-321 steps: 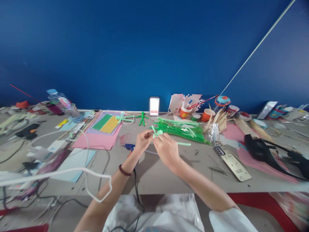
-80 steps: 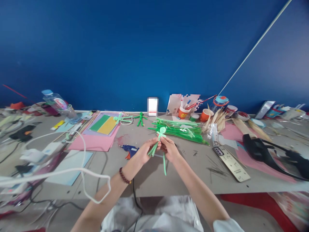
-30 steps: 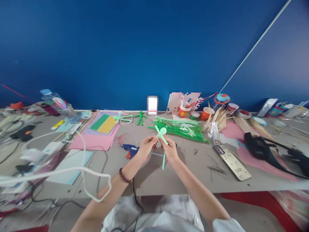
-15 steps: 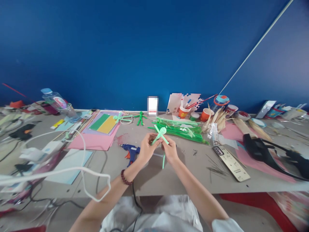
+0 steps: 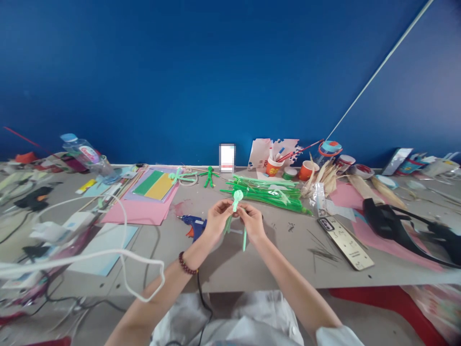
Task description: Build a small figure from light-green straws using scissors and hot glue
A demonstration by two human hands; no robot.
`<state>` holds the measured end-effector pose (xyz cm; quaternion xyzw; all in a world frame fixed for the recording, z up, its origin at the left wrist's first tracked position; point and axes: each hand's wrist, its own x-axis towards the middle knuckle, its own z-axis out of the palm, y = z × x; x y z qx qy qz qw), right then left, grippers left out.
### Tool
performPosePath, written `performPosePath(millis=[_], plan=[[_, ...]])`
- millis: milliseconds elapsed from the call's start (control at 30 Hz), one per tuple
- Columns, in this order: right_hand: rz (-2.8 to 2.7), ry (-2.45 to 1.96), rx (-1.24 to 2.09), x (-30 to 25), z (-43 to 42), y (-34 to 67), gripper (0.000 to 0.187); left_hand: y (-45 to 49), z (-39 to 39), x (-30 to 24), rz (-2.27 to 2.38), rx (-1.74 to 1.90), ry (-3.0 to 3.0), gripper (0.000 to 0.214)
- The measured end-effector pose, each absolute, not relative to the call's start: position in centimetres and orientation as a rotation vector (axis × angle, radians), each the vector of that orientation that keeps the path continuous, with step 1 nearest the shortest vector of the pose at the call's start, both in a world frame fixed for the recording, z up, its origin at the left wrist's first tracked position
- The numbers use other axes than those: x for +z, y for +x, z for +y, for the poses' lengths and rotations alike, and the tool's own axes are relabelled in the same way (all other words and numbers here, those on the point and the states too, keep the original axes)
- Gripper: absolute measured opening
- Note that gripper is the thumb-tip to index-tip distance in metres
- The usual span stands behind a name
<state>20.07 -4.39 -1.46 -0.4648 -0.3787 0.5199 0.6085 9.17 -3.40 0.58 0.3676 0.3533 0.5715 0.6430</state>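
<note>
Between my hands is a pale green pipe-cleaner figure (image 5: 238, 196), its round head upright above my fingertips and strands hanging below. My left hand (image 5: 220, 218) pinches it from the left, and my right hand (image 5: 251, 222) grips it from the right; the fingers hide its middle. Just left of my left hand lies a blue glue gun (image 5: 194, 225). Behind my hands, green pipe cleaners (image 5: 266, 194) lie in a bundle with clear plastic. A finished-looking dark green figure (image 5: 209, 177) and another pale green figure (image 5: 177, 176) are at the back of the table.
Pink paper (image 5: 158, 211) and coloured sheets lie left, near a looping white cable (image 5: 126, 226). To the right are a phone (image 5: 345, 243), thin dark wires (image 5: 324, 254) and a black strapped device (image 5: 406, 230). A pen cup (image 5: 274, 167) and an orange cup (image 5: 309, 170) stand behind.
The pale green figure has turned in my hands: its crossed arms, spread out before, no longer show above my fingers. Its head has shifted slightly left. Both hands keep hold.
</note>
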Motion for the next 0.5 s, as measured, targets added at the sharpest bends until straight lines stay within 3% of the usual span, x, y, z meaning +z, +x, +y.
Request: performPosePath(millis=[333,500], plan=[[-0.815,-0.927,1.477,-0.70,-4.54,20.16,0.029,8.68,-3.03,0.38,0.797,1.224,0.783,0.026],[-0.761,-0.983,1.412,-1.35,-4.23,20.02,0.029,8.91,-3.39,0.77,0.752,1.167,0.736,0.029]])
